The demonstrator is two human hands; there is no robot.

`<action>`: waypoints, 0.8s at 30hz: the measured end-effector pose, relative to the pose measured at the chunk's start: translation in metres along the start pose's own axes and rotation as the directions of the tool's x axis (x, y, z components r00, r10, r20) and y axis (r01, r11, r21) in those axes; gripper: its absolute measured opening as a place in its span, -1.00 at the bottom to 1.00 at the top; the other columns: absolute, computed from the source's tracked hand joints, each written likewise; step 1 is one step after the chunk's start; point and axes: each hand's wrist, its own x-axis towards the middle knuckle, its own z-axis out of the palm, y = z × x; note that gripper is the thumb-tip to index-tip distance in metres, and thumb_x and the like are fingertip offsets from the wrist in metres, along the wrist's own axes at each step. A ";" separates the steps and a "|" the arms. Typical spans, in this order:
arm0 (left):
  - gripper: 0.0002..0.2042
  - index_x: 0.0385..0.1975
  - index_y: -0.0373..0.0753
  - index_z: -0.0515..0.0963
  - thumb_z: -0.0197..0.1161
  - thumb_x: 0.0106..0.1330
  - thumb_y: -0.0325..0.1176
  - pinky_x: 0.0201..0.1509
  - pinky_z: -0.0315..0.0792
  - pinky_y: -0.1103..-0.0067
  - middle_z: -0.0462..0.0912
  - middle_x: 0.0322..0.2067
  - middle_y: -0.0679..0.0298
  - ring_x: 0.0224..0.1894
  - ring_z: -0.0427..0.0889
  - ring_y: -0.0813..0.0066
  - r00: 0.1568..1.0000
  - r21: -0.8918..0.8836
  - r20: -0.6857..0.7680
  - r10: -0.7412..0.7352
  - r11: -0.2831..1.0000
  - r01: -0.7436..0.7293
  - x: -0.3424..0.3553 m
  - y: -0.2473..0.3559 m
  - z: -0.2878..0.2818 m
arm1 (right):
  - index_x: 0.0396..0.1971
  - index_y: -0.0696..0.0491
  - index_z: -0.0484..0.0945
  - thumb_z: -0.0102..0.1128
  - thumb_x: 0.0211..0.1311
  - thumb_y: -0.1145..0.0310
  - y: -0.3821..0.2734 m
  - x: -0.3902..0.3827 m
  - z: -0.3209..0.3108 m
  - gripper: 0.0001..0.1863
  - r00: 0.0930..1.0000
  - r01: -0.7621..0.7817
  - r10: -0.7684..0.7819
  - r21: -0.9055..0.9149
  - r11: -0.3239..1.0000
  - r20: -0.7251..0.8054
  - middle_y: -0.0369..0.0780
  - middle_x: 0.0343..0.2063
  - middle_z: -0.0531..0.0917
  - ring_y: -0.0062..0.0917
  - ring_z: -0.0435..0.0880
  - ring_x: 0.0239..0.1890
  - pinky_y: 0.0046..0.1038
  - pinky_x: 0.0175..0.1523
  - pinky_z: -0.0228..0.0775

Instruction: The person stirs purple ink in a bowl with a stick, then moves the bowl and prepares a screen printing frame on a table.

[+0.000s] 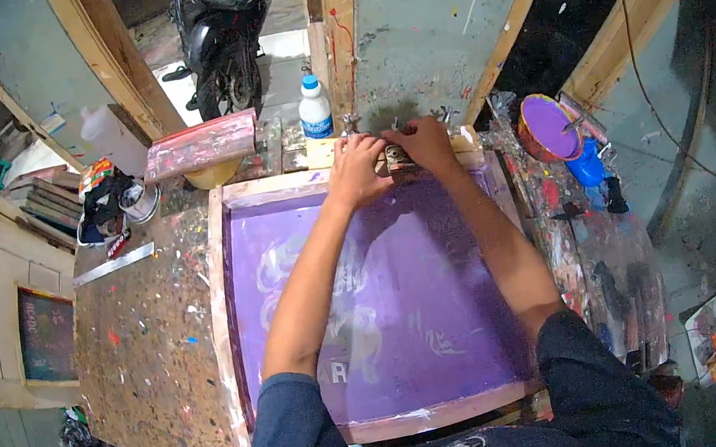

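Observation:
A wooden-framed printing screen (240,340) with purple mesh (444,275) lies in front of me, pale lettering and shapes showing through the mesh. Both forearms reach over it to its far edge. There a small brown box-like piece (402,161) with dark printing sits between my hands. My left hand (358,171) is closed at its left side, the thumb against its lower edge. Bent fingers of my right hand (424,147) grip it from the right and top. Metal wing-screw clamps (348,125) stand just behind my hands, partly covered by them.
Left of the screen is a paint-spotted board (148,337) with a metal ruler (114,266). A squeegee (201,146) rests across a yellow tub (213,174), near a white bottle (315,108). At right stands a bowl of purple ink (552,127). A motorcycle (227,26) stands beyond the doorway.

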 end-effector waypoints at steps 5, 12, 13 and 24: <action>-0.37 -0.02 -0.17 0.50 0.45 -0.16 -0.06 0.27 0.09 0.20 0.56 -0.04 0.25 0.19 0.34 0.26 0.998 0.056 0.055 -0.025 0.998 0.022 -0.005 -0.004 -0.003 | -0.56 0.20 0.66 0.22 0.06 -0.11 -0.013 -0.005 -0.010 -0.45 0.987 -0.026 0.019 0.041 0.999 0.157 0.05 -0.53 0.65 -0.07 0.67 -0.42 -0.15 -0.17 0.49; -0.41 -0.06 -0.17 0.52 0.42 -0.12 -0.01 0.28 0.08 0.19 0.57 -0.08 0.32 0.20 0.33 0.27 0.997 0.152 0.077 0.012 0.988 -0.023 -0.004 -0.005 0.002 | -0.33 0.19 0.65 0.29 0.05 0.12 -0.007 -0.031 -0.007 -0.61 0.999 0.013 -0.013 0.014 1.000 -0.043 -0.02 -0.37 0.68 -0.21 0.70 -0.31 -0.27 -0.13 0.49; -0.41 -0.06 -0.17 0.52 0.42 -0.11 -0.01 0.28 0.08 0.19 0.57 -0.08 0.32 0.20 0.32 0.27 0.998 0.152 0.067 0.013 0.988 -0.023 -0.004 -0.007 0.003 | -0.32 0.18 0.65 0.30 0.04 0.19 -0.011 -0.037 -0.013 -0.66 1.000 0.015 -0.012 0.119 0.993 -0.022 -0.04 -0.36 0.69 -0.22 0.69 -0.30 -0.28 -0.13 0.48; -0.41 -0.03 -0.12 0.51 0.42 -0.09 -0.01 0.30 0.07 0.17 0.59 -0.09 0.30 0.23 0.30 0.25 0.999 0.103 0.054 0.004 0.995 -0.009 -0.010 -0.009 0.002 | -0.41 0.12 0.63 0.35 0.07 0.28 -0.011 -0.076 -0.049 -0.79 0.975 0.215 -0.222 0.212 0.953 0.009 -0.20 -0.49 0.68 -0.51 0.66 -0.39 -0.46 -0.23 0.45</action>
